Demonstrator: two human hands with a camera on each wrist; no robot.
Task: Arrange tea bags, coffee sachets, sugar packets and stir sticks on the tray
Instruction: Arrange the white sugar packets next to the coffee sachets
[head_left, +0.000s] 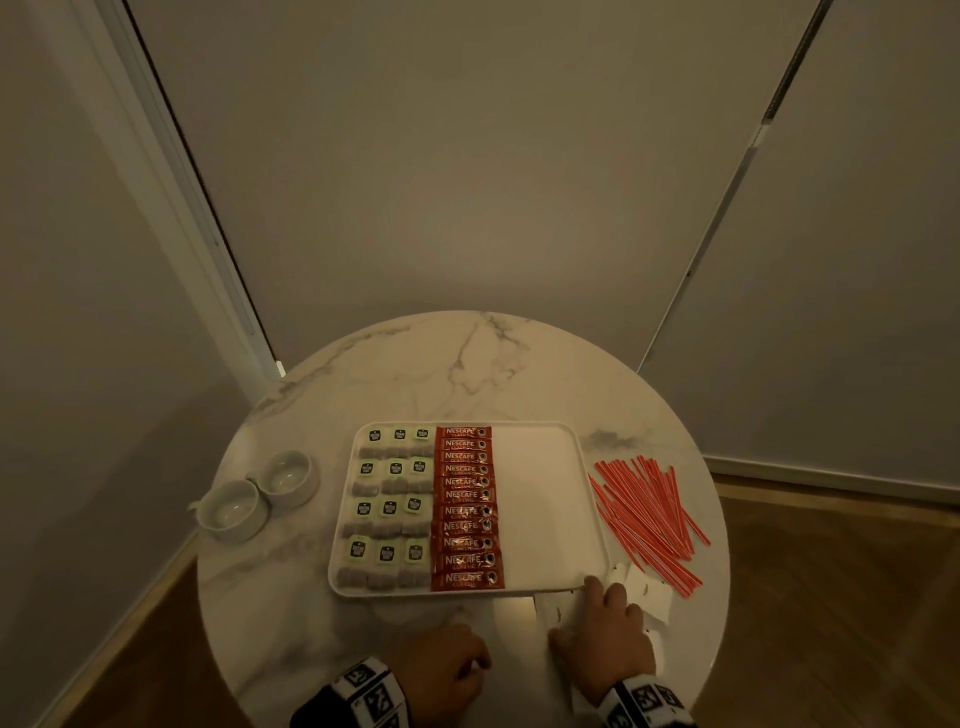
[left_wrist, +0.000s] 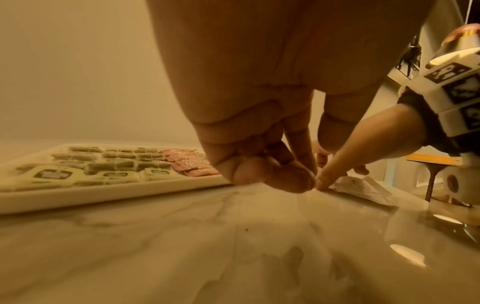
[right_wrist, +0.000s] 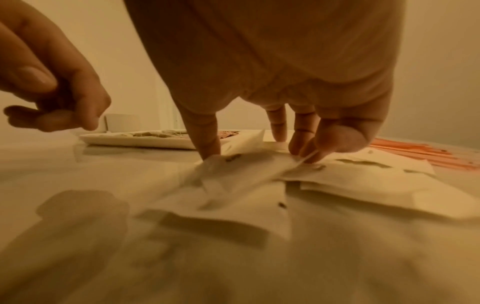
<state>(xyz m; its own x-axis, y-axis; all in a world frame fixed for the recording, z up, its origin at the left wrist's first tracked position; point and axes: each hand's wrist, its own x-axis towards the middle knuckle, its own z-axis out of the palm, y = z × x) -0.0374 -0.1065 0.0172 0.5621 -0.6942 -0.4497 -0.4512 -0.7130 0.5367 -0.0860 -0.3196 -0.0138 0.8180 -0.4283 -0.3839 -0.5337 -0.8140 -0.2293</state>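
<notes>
A white tray (head_left: 543, 499) lies on a round marble table (head_left: 467, 374). Tea bags (head_left: 389, 509) fill its left three columns, and red coffee sachets (head_left: 467, 509) form one column beside them; its right part is bare. Red stir sticks (head_left: 649, 514) lie in a loose heap right of the tray. White sugar packets (head_left: 649, 597) are scattered at the front right. My right hand (head_left: 597, 603) is down on them; in the right wrist view, index finger and thumb pinch one blurred packet (right_wrist: 233, 170) by its ends. My left hand (head_left: 452, 665) hovers at the front edge, fingers curled, holding nothing.
Two white cups (head_left: 231, 509) (head_left: 288, 475) stand on the table left of the tray. Walls close in behind the table, and wooden floor shows on both sides. The table's far half is bare marble.
</notes>
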